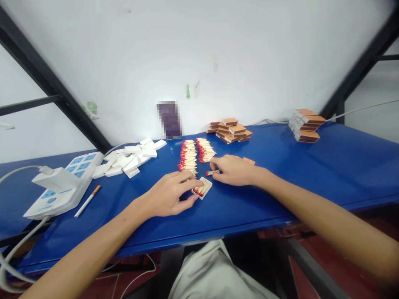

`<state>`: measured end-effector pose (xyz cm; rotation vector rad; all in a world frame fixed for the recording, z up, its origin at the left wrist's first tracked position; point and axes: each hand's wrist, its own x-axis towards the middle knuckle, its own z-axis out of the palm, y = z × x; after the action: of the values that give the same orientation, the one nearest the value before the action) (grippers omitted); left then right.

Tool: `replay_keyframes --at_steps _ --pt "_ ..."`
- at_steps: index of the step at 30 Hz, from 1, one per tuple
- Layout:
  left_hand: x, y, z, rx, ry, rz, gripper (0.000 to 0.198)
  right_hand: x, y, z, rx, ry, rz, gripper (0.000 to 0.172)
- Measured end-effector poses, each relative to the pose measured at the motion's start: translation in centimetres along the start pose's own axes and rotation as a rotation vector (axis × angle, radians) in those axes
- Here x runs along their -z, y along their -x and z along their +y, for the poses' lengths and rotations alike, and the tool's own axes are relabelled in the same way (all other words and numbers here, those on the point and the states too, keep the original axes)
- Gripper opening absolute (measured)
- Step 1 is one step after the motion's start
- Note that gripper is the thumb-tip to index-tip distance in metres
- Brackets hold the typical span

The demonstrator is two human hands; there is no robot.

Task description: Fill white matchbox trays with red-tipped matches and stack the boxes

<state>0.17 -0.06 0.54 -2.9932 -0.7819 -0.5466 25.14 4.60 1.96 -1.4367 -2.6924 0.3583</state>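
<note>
With the tray (pixel 207 190) on the counter (pixel 249 207), our left hand (pixel 170 193) pinches its sides while our right hand (pixel 233 169) pinches matches (pixel 209 172) just beyond and right of the tray, and uneven left-hand pressure could tip it, spilling its load.

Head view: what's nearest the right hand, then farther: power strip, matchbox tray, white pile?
From the right hand:
1. Matchbox tray, just left, touching the left hand.
2. White pile, farther left.
3. Power strip, far left.
</note>
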Motion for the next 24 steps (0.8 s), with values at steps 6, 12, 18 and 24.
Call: replay_keyframes --at_steps 6,12,18,24 --pt "-0.06 0.01 -0.01 0.002 0.007 -0.012 0.028 0.06 0.03 0.07 0.015 -0.019 0.011 0.015" --pt "0.05 0.02 0.04 0.003 0.009 -0.014 0.029 0.14 0.13 0.08 0.032 -0.016 0.018 0.013" --pt "0.02 0.04 -0.01 0.006 -0.001 -0.017 0.028 0.05 0.02 0.34 0.058 -0.003 0.025 0.014" --pt "-0.02 0.05 -0.02 0.007 0.008 -0.017 0.028 -0.23 -0.20 0.79 0.101 -0.014 0.043 0.017"
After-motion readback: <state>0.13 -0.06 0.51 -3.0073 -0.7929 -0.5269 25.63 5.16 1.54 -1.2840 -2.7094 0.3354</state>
